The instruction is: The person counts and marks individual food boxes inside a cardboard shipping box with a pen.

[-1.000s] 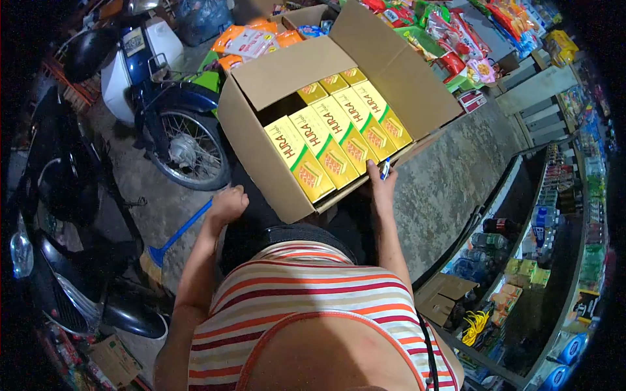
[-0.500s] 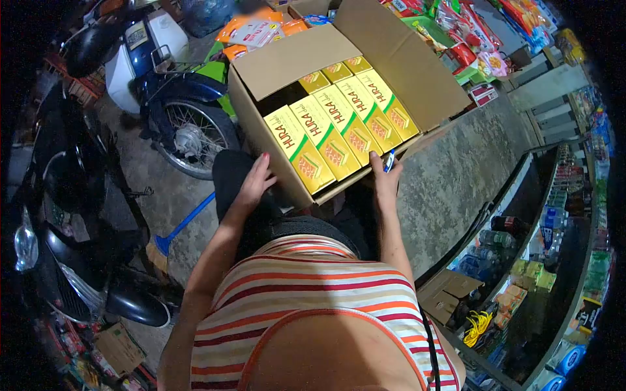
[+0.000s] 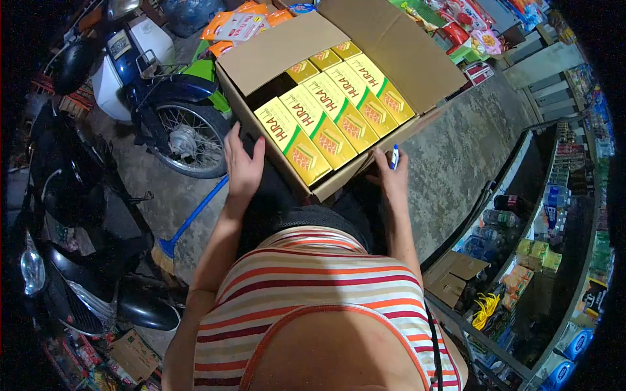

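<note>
An open cardboard box (image 3: 336, 186) stands in front of me, tilted in view. Yellow and white HURA cake packs (image 3: 352, 130) fill its near part in a row, with more yellow packs behind them and a dark gap at the left. My left hand (image 3: 244, 166) is beside the box's near left corner, thumb and fingers apart, with nothing in it. At the near right edge, my right hand (image 3: 393, 179) has its fingers closed around a slim blue and white pen (image 3: 394, 157), its fingertips right at the cardboard.
A motorbike (image 3: 186, 133) stands left of the box, another dark one (image 3: 98, 287) nearer me. A blue-handled broom (image 3: 195, 218) lies between. Shelves of bottles (image 3: 502, 219) line the right, with a small carton (image 3: 454, 277). Colourful snack packs (image 3: 456, 32) are piled at the back.
My left hand has drawn off the box's side, its thumb spreading. My right thumb has left the packs' edge, and the pen now points up more visibly. The box sits slightly further left in view.
</note>
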A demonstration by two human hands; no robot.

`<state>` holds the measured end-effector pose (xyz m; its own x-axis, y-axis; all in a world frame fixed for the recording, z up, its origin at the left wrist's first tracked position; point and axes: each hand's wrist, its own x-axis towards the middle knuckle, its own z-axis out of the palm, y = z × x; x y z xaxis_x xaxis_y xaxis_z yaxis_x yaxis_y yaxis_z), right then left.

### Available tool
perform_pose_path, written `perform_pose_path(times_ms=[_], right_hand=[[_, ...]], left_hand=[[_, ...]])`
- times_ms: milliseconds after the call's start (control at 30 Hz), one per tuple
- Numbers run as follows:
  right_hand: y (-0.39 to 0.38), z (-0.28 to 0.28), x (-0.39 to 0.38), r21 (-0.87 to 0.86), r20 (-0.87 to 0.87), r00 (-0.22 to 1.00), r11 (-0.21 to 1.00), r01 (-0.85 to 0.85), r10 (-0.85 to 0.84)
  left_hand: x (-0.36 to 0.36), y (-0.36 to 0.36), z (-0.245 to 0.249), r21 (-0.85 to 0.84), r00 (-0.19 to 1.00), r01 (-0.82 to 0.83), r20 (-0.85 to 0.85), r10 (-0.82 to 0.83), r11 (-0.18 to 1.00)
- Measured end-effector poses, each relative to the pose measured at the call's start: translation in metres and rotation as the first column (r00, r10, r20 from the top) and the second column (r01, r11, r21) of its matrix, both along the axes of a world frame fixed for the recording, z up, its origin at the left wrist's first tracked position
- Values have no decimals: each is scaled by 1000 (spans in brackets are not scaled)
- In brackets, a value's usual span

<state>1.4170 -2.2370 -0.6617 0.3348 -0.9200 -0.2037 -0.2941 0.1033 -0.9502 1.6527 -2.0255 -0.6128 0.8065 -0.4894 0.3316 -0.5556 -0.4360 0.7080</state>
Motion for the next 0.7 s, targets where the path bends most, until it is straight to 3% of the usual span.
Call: perform_pose_path(times_ms=[33, 100, 167, 233, 267, 300, 400, 433, 467, 533, 567, 600, 633, 667, 700], right_hand=[[5, 9, -5, -110, -27, 1000, 994, -5, 2], [17, 53, -12, -98, -33, 999, 994, -44, 41], [22, 62, -15, -196, -41, 996, 977, -90, 83], [30, 82, -13, -144, -60, 990, 981, -131, 124], [33, 90, -13, -91, -82, 981, 979, -182, 175], [32, 81, -12, -222, -48, 978, 953, -208, 203], [39, 106, -14, -213, -76, 958, 934, -288, 278], [42, 125, -15, -232, -103, 949, 921, -314, 298], [44, 150, -16, -329, -68, 937, 879, -344, 341], [57, 213, -20, -504, -27, 919, 789, -352, 393], [65, 239, -19, -653, -35, 942, 706, -273, 333], [78, 268, -21, -690, 2, 940, 681, -247, 342], [83, 278, -20, -816, 69, 932, 557, -153, 356], [86, 285, -22, -874, 137, 893, 477, -94, 428], [88, 296, -30, -880, 111, 835, 444, -170, 539]], left_hand=[[3, -4, 13, 4, 1000, -1, -2, 1, 1000], [12, -15, 38, 122, 931, 171, 306, -201, 978], [29, -28, 37, 164, 915, 240, 293, -279, 957], [49, -46, 25, 229, 859, 338, 321, -398, 913], [54, -52, 25, 224, 855, 344, 326, -403, 912], [59, -59, 24, 257, 838, 356, 337, -428, 899], [76, -64, 20, 381, 831, 345, 301, -468, 858], [80, -64, 21, 403, 787, 324, 388, -480, 856], [86, -64, 21, 425, 733, 301, 469, -493, 853], [99, -63, 28, 530, 727, 282, 426, -538, 800], [100, -64, 40, 524, 696, 225, 504, -512, 821], [104, -64, 46, 514, 658, 165, 579, -482, 842], [115, -65, 43, 556, 698, 158, 521, -491, 816], [123, -68, 42, 566, 705, 144, 517, -486, 812], [128, -72, 43, 560, 710, 130, 524, -471, 818]])
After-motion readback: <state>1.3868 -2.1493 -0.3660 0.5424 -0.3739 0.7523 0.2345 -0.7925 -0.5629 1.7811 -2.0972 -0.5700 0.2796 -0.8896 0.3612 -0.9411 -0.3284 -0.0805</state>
